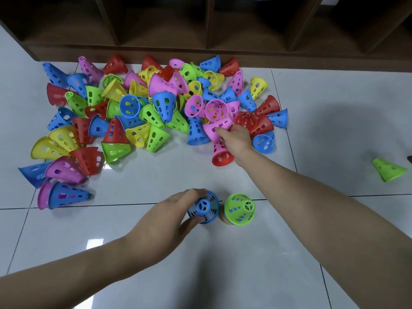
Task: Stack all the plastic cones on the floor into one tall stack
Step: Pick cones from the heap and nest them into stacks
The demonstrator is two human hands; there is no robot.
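Right now my left hand (165, 221) curls round the blue stack (204, 207) near me, fingers over its far side and thumb under its near rim, so it grips the top cone. That stack stands upright on the floor (156, 175), tip pointing up at the camera, long axis vertical. Just beside it on the right stands the green stack (239, 208), also upright with its tip up; striped rims of other colours show beneath its top cone, and the two stacks look to be touching or nearly so.

My right hand (236, 139) reaches out to the near edge of the pile (142, 108). Its fingers are bent down and pinch a pink cone (217, 128), which lies tilted with its wide mouth up and away from me. A red cone (221, 153) sits directly below that hand, mouth toward me, partly hidden by the wrist.

Loose cones in the pile lie on their sides pointing every way, red, blue, green, yellow and pink. One green cone (389, 169) lies on its side well apart at the far right. Dark wooden shelves (200, 30) run behind the pile
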